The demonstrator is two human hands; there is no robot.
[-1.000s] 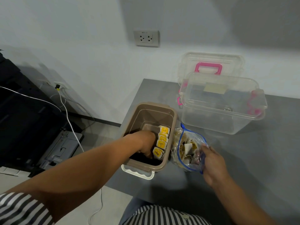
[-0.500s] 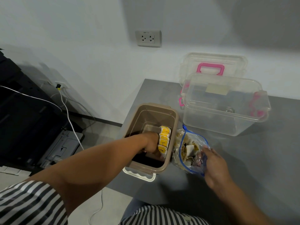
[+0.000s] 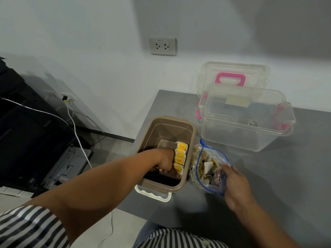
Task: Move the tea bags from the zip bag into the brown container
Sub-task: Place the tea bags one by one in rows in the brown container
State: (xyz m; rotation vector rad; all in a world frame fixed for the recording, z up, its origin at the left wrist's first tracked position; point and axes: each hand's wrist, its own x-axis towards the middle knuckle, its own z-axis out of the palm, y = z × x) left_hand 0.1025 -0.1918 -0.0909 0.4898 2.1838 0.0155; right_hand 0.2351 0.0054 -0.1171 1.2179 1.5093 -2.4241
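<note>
Your left hand (image 3: 165, 162) is down inside the brown rectangular plastic container (image 3: 191, 135). Its fingers (image 3: 161, 170) curl against the row of yellow-labelled tea bags (image 3: 180, 154) standing along the right wall, likely to pack them tight. Knuckles hide the grip, so I cannot tell if they hold one. Just right, the clear blue-sealed zip bag (image 3: 215, 187) sits on the grey worktop (image 3: 268, 176); how many bags remain inside is unreadable. Your right hand (image 3: 234, 185) pinches its rim, keeping the mouth open.

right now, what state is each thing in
container, open, partly filled
zip bag, open, held
tea bags, a row in the container, more in the zip bag
clear box, lid off
lid, propped behind the box
left hand, inside container, grip hidden
right hand, pinching zip bag
</note>
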